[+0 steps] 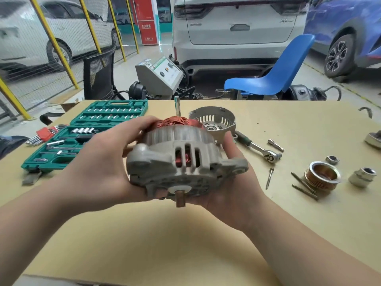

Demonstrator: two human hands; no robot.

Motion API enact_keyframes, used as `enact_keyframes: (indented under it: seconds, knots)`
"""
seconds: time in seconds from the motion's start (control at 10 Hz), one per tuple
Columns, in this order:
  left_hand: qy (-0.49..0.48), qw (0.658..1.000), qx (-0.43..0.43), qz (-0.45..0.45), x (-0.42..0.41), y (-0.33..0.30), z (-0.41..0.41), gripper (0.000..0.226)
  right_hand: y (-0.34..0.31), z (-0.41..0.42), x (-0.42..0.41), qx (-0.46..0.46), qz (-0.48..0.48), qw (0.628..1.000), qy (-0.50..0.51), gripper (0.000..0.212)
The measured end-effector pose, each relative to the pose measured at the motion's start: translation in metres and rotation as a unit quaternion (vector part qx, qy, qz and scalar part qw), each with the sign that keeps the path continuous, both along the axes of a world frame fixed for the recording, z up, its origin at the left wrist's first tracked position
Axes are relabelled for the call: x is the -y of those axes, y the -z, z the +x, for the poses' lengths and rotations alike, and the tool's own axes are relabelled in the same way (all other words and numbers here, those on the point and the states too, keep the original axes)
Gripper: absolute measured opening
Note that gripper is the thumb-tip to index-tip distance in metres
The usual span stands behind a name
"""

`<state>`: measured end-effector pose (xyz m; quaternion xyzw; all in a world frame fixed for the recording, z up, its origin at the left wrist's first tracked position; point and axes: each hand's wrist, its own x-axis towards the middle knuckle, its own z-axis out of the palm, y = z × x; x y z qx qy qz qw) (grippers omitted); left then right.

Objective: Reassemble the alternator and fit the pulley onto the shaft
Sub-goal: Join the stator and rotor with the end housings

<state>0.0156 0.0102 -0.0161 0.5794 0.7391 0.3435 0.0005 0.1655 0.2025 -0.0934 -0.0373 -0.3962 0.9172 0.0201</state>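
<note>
Cardboard tabletop (185,244), hands (107,162) around alternator (185,162).

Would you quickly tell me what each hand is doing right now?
Left hand: grips the alternator on its left side.
Right hand: cups the alternator from the right and below.

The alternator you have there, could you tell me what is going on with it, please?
A person holds the half-built alternator above the table in both hands, left hand and right hand gripping its sides, bare shaft pointing toward them. The rear cover, pulley, nut and ratchet lie on the table, not yet fitted.
</note>
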Motion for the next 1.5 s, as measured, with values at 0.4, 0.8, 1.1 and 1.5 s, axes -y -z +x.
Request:
enact_keyframes:
  seconds: [0.4,0.8,1.1,1.5]
  knots:
    - [-0.147,0.891,0.427,0.044,-0.044,0.076,-0.028,0.026,-0.007,0.004,0.008,0.083,0.12,0.975,0.169,0.048]
    - [-0.099,0.831,0.54,0.094,-0.054,0.086,-0.03,0.02,0.005,-0.001,0.002,0.042,0.176,0.969,0.167,0.062]
    - [0.073,0.985,0.015,0.157,-0.011,0.138,-0.032,0.082,0.023,0.001,-0.003,0.006,0.203,0.967,0.151,0.069]
    - [0.065,0.968,-0.149,0.193,-0.008,0.151,-0.034,0.066,0.036,-0.002,-0.011,0.006,0.293,0.938,0.184,0.077]
